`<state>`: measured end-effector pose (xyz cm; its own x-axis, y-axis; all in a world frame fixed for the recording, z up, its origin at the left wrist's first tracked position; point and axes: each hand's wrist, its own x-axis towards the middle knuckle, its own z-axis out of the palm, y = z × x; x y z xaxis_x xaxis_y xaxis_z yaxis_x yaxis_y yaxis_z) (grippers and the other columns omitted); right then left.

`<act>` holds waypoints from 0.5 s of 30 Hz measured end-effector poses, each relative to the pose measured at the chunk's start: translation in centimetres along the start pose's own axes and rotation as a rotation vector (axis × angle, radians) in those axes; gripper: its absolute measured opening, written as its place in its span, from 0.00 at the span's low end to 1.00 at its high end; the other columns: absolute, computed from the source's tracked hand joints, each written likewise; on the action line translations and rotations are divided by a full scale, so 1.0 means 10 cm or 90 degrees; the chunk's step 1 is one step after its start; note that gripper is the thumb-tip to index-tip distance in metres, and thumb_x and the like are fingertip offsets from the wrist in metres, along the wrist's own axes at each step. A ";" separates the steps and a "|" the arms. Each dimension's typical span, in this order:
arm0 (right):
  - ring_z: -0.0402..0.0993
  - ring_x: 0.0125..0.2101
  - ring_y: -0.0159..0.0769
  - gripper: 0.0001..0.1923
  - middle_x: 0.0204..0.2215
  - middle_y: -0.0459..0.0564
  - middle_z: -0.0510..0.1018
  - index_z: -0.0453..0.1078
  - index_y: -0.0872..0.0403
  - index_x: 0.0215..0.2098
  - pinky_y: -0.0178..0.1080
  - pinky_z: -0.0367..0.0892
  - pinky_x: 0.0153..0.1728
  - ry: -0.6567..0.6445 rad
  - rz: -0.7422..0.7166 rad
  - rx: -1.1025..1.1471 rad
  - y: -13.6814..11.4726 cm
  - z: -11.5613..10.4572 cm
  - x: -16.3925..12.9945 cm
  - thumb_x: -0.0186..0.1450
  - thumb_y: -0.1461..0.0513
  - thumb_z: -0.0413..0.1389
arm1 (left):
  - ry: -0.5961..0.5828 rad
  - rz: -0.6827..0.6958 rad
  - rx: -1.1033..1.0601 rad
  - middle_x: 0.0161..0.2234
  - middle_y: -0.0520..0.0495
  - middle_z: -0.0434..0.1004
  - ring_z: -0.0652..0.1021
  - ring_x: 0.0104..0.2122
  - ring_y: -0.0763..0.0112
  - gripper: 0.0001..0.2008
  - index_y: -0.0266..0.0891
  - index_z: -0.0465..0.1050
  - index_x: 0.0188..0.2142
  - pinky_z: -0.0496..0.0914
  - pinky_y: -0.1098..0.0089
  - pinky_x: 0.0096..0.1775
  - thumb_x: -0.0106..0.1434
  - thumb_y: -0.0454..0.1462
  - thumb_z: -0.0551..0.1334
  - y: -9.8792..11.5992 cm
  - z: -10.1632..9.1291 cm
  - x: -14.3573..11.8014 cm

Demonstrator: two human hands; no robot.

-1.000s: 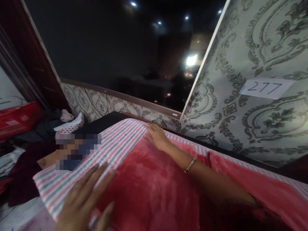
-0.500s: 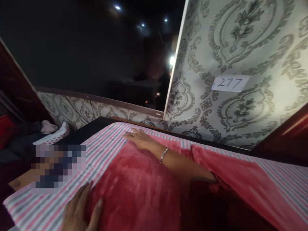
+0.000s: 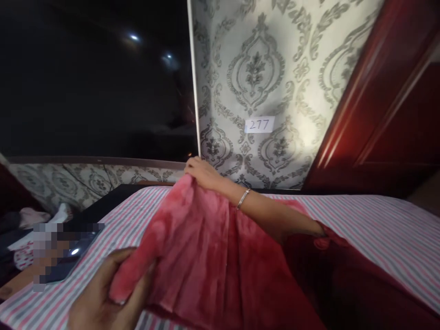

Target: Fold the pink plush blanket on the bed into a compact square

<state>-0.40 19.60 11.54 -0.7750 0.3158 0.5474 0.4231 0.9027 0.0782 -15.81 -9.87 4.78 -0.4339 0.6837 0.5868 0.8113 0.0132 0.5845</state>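
A red plush cloth (image 3: 206, 256) hangs in soft folds between my two hands, its left edge lifted off the striped sheet (image 3: 360, 238). My left hand (image 3: 113, 288) grips the near end of that edge, thumb on one side and fingers on the other. Farther off, my right hand (image 3: 201, 172) is closed on the far end, with a silver bangle on the wrist and a dark red sleeve on the forearm. The cloth's exact kind cannot be made out. Part of its right side is hidden behind my right arm.
A large dark screen (image 3: 96, 82) stands behind the sheet. A paper marked 277 (image 3: 260, 124) is on the patterned wall (image 3: 256, 68). At left lies a dark, partly pixelated flat object (image 3: 80, 250), with clothes (image 3: 32, 217) beyond. A red-brown door (image 3: 371, 105) is at right.
Both hands lay flat on the spread cloth before; now they grip its left edge and have raised it. The view has turned to the right.
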 end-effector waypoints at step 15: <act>0.74 0.41 0.42 0.16 0.42 0.52 0.78 0.77 0.50 0.41 0.45 0.70 0.45 0.259 0.638 0.350 0.52 -0.63 -4.04 0.56 0.59 0.54 | -0.351 0.753 0.018 0.34 0.45 0.74 0.73 0.33 0.61 0.06 0.37 0.69 0.38 0.67 0.61 0.29 0.60 0.33 0.62 2.02 2.09 -1.80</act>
<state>36.09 9.70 -4.88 0.0275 0.9195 0.3922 0.4180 0.3459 -0.8400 16.59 -6.65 -5.68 0.7550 0.4992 0.4250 0.5999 -0.7876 -0.1406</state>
